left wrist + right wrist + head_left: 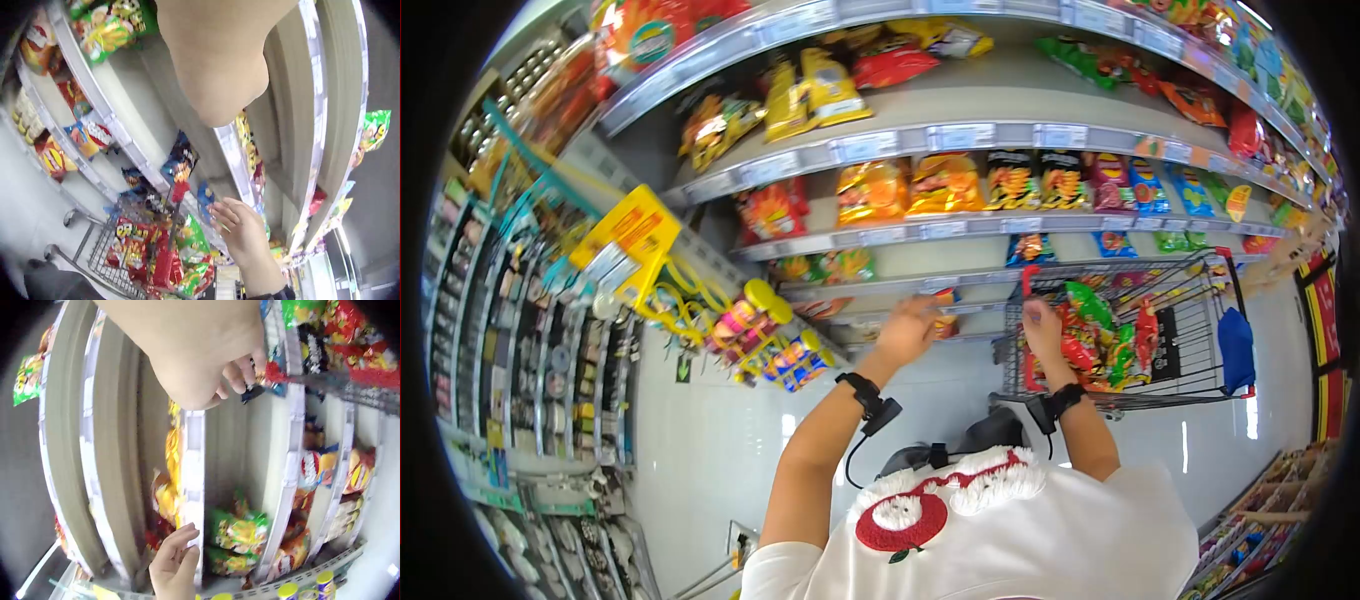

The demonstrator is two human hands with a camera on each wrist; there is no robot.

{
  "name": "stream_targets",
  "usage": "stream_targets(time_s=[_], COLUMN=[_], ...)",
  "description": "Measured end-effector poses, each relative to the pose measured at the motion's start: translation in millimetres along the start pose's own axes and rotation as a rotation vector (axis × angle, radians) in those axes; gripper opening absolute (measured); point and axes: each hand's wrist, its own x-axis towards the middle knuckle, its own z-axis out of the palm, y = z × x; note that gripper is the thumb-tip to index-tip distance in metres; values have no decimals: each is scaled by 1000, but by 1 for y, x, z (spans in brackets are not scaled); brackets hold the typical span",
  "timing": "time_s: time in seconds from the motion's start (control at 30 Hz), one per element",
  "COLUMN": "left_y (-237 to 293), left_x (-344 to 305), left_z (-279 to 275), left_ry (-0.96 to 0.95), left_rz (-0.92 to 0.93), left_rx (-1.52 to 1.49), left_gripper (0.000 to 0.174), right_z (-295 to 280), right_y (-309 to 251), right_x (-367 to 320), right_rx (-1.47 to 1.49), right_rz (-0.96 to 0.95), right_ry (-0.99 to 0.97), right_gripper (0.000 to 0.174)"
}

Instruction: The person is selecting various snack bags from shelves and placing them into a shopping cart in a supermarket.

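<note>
Two hands show here, and we see neither gripping anything. Risks, left to right: the hanging packs (pixel 745 325) jut out at the shelving's left end; we judge a wide swing of the left hand (pixel 908 330) could catch them. That hand, fingers loosely bent, hovers before the lower shelf edges. Above it, orange bags (pixel 872 192) stand at the front edge of their shelf (pixel 890 236); pulling one carelessly could tip its neighbour over. The right hand (pixel 1042 330), fingers relaxed, is near the red left edge of the cart (pixel 1027 285); above or beyond it, we cannot tell. Knuckles could strike that edge, or a bump could roll the cart.

Containers: the wire cart holds a loose heap, with a green bag (pixel 1088 303) toward its shelf-side edge and a red bag (pixel 1145 335) nearer the middle. Slick wrappers may let these slide. At its right edge hangs a blue pouch (pixel 1236 350), contents hidden.
</note>
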Motion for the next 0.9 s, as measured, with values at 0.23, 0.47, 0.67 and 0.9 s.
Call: stream_targets(time_s=[0.23,0.47,0.67,0.9], left_y=[-43,-62,-108,-129], left_x=[-3,60,130,170], left_z=[-145,-230,-270,-284], left_ry=[477,802,706,361], left_rz=[-117,-101,-322,-602], left_rx=[147,295,387,305], left_gripper=[27,33,49,71], right_z=[61,66,86,112], right_y=[-198,-311,-351,-365], right_x=[47,147,228,263], right_rx=[202,134,-150,-273], right_rz=[-453,-911,-948,-577], right_ry=[-365,27,137,-311], right_gripper=[9,11,38,66])
